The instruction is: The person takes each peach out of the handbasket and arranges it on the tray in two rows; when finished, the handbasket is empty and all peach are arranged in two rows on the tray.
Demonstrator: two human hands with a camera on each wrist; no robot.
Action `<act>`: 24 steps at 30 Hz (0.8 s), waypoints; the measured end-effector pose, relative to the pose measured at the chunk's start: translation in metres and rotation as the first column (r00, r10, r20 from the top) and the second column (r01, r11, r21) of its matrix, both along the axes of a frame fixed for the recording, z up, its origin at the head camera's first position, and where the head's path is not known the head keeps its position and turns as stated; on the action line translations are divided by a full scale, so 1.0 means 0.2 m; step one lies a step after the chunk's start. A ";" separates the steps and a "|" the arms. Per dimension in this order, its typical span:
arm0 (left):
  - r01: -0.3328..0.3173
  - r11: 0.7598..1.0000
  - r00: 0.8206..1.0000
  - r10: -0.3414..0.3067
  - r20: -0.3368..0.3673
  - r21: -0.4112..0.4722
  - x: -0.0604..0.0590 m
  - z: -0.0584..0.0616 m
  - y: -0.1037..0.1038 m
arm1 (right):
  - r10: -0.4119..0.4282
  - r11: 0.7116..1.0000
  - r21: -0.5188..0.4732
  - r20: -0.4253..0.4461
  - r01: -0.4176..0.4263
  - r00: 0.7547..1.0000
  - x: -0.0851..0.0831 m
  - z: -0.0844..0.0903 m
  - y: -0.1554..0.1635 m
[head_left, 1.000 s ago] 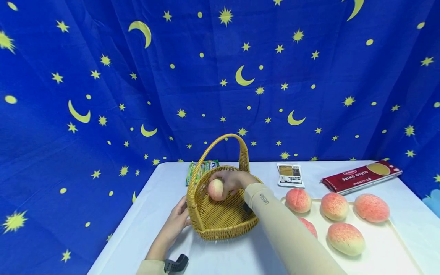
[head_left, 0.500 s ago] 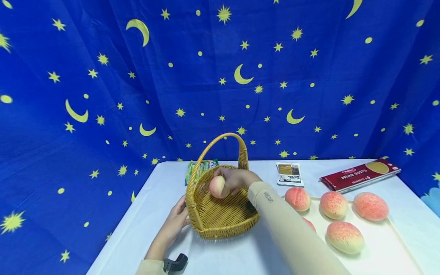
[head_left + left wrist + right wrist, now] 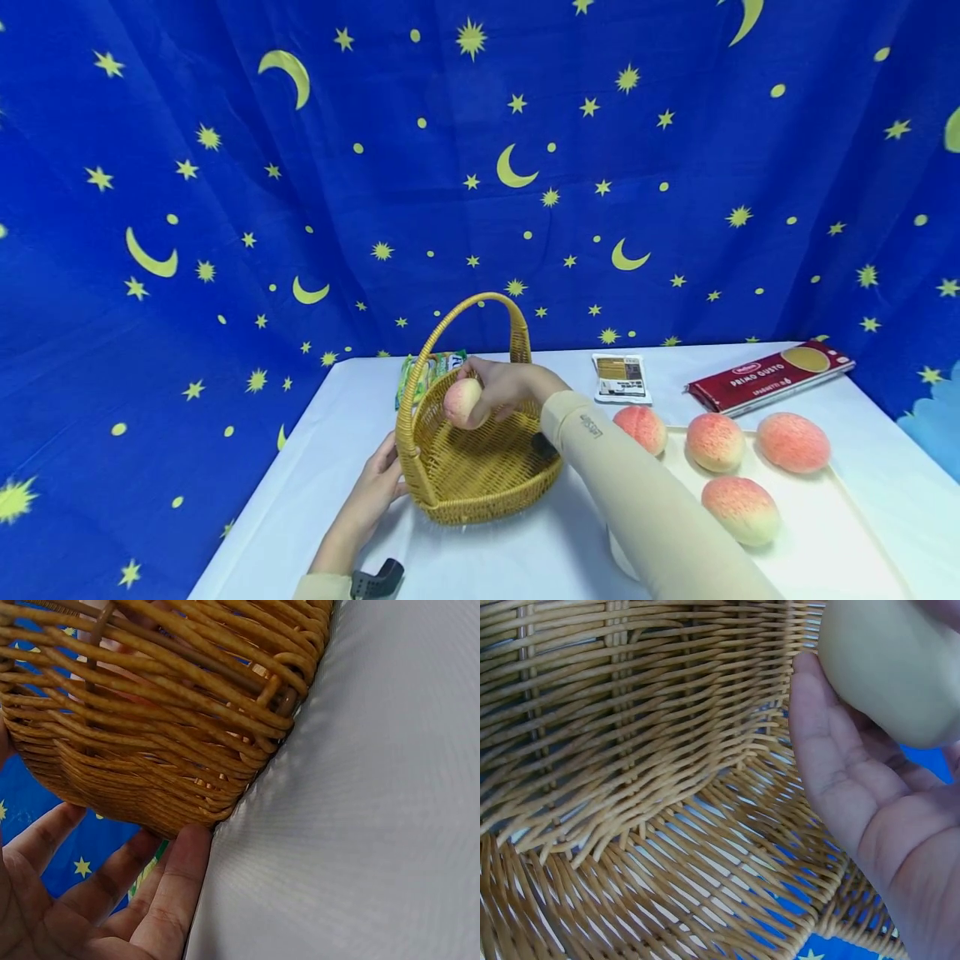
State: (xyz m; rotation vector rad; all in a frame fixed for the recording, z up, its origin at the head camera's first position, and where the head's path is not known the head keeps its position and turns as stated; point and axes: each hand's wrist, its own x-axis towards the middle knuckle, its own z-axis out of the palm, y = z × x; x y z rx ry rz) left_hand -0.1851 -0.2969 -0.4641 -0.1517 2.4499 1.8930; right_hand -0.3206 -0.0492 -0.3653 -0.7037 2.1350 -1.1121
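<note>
A yellow-brown wicker basket (image 3: 487, 507) with a tall arched handle stands on the white table. My right hand (image 3: 501, 390) reaches into it and grips a pink and cream peach (image 3: 462, 404) above the woven floor. In the right wrist view the fingers (image 3: 826, 742) curl round the pale side of the peach (image 3: 900, 667). My left hand (image 3: 375, 483) is at the basket's left side. Its straight, spread fingers (image 3: 180, 877) touch the outer wicker wall (image 3: 135, 765) low down, close to the table, in the left wrist view.
Several more peaches (image 3: 741, 510) lie on a cream tray (image 3: 817, 542) at the right. Behind are a red spaghetti pack (image 3: 772, 379) and a small white packet (image 3: 622, 379). A green snack bag (image 3: 429, 371) lies behind the basket. A starry blue curtain (image 3: 420, 200) hangs at the back.
The right hand and the peach have risen slightly within the basket. The left hand keeps touching the basket's side. The head view has shifted a little, so the whole scene sits further left.
</note>
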 end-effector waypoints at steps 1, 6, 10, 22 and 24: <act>-0.001 1.000 1.000 0.001 0.000 0.000 0.00 0.00 0.00 | 0.006 1.000 0.000 -0.006 -0.006 1.000 0.00 0.00 0.00; -0.001 1.000 1.000 0.001 0.004 -0.002 0.00 0.00 0.00 | 0.014 1.000 0.003 -0.035 -0.014 0.999 0.01 0.03 0.03; -0.008 1.000 1.000 0.008 0.008 -0.005 0.00 0.00 0.00 | 0.040 0.999 -0.007 -0.044 -0.040 0.998 0.02 0.05 0.05; -0.001 1.000 1.000 0.001 0.002 0.000 0.00 0.00 0.00 | 0.142 0.990 0.002 -0.130 -0.143 0.981 0.04 0.08 0.10; 0.002 1.000 1.000 -0.002 -0.001 -0.001 0.01 0.00 0.00 | 0.150 0.989 0.012 -0.154 -0.150 0.976 0.04 0.08 0.11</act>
